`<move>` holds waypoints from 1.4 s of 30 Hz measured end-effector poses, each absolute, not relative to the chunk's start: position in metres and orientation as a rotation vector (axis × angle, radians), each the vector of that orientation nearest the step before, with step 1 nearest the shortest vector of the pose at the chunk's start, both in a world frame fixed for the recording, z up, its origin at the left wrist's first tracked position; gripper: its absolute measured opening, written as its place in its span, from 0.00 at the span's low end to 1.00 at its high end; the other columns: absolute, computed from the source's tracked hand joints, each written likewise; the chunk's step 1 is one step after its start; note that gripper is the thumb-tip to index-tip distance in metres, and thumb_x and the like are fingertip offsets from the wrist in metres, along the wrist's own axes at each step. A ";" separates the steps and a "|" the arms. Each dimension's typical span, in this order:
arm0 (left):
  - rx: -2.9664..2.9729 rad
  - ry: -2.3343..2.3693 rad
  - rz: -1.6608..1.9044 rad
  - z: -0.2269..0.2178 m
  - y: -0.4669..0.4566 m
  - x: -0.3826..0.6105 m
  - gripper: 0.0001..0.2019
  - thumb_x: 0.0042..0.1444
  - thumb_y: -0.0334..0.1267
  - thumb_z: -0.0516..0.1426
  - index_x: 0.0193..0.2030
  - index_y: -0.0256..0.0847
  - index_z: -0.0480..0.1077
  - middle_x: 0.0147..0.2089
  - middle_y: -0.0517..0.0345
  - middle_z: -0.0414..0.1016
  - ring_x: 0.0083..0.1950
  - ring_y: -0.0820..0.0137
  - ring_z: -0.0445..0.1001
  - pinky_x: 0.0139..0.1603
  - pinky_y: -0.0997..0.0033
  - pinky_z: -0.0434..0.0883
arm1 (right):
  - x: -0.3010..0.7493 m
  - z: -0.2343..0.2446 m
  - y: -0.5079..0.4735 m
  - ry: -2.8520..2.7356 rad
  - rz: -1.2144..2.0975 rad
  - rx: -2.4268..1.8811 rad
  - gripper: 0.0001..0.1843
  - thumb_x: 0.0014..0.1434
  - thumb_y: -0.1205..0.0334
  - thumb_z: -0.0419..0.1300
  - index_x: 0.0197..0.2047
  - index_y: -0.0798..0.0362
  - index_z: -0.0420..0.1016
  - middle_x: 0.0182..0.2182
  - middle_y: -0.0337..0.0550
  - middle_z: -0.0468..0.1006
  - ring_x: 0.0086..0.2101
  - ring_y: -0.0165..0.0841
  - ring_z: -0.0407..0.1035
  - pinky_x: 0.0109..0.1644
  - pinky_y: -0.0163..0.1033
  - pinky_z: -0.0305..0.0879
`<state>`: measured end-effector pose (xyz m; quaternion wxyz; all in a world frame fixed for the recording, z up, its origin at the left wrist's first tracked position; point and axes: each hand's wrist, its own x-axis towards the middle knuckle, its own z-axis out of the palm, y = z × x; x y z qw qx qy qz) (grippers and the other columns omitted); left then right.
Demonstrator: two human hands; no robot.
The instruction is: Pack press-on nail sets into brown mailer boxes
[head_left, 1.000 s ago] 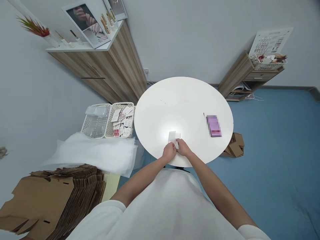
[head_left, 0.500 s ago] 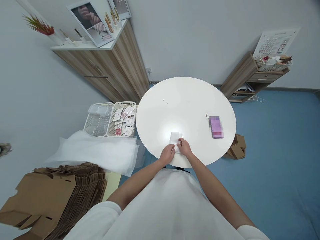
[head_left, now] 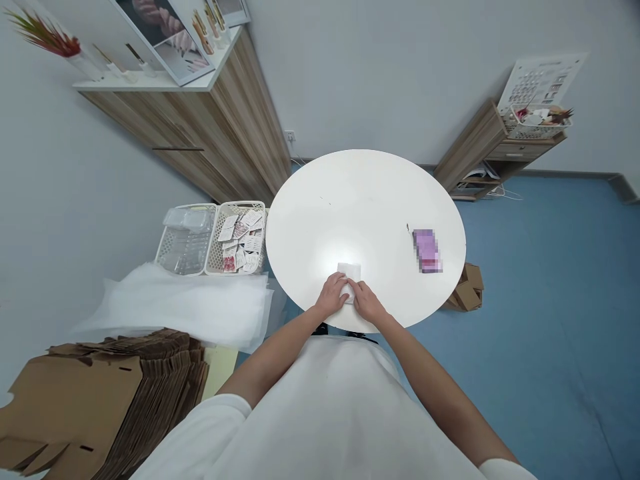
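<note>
- Grip: left hand [head_left: 333, 295] lies over the left part of a small white packet [head_left: 351, 269], thumb and fingers spread apart on it; right hand [head_left: 367, 302] has fingertips on its right part. Whether either hand pinches an edge: cannot tell, fingers cover it.
- Packet: flat on the white oval table [head_left: 370, 200], at the table's near edge, by the person's body; likely there for easy two-handed reach.
- Hands sit almost together, probably so one steadies the thin material while the other works it; tabletop seems to serve as backing.
- Purple item [head_left: 427, 251], pixelated: on the table's right part, well apart from both hands, presumably out of the way.
- Card basket [head_left: 243, 204]: just left of the table, full of small printed cards, likely kept within arm's reach.
- Clear plastic cases [head_left: 193, 220]: in a second basket, farther left of the table.
- White sheets [head_left: 185, 300]: left of the table, nearer the body; probably stacked flat to avoid creasing.
- Flattened cartons [head_left: 80, 393]: beyond the sheets from the table, packed tight, seemingly to save room.
</note>
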<state>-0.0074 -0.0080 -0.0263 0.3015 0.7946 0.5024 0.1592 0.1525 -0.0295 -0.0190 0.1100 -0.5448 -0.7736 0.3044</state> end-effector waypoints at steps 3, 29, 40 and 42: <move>2.167 1.271 0.368 -0.026 -0.003 -0.010 0.18 0.49 0.36 0.54 0.48 0.42 0.61 0.59 0.52 0.55 0.62 0.60 0.48 0.59 0.55 0.52 | 0.160 -0.016 -0.029 -2.476 0.819 -1.487 0.35 0.51 0.67 0.50 0.61 0.54 0.41 0.46 0.52 0.60 0.41 0.38 0.59 0.43 0.43 0.60; 2.095 1.030 0.198 -0.002 -0.003 -0.027 0.32 0.37 0.51 0.60 0.50 0.43 0.59 0.49 0.51 0.65 0.50 0.58 0.64 0.53 0.60 0.57 | 0.154 -0.003 -0.028 -2.659 0.820 -1.417 0.30 0.44 0.65 0.54 0.53 0.59 0.58 0.45 0.52 0.66 0.41 0.42 0.58 0.43 0.46 0.58; 1.815 1.254 0.298 -0.018 0.004 -0.021 0.12 0.47 0.44 0.54 0.38 0.41 0.66 0.39 0.55 0.66 0.39 0.67 0.66 0.40 0.68 0.66 | 0.166 -0.004 0.007 -2.105 1.432 -1.651 0.07 0.48 0.60 0.52 0.31 0.52 0.67 0.34 0.42 0.67 0.31 0.32 0.63 0.33 0.36 0.60; 1.688 1.314 0.325 -0.021 0.008 -0.021 0.13 0.48 0.44 0.54 0.39 0.41 0.65 0.36 0.57 0.67 0.35 0.70 0.67 0.36 0.70 0.66 | 0.167 -0.008 0.012 -1.921 1.505 -1.718 0.09 0.50 0.58 0.50 0.34 0.51 0.66 0.32 0.41 0.68 0.30 0.31 0.64 0.32 0.36 0.60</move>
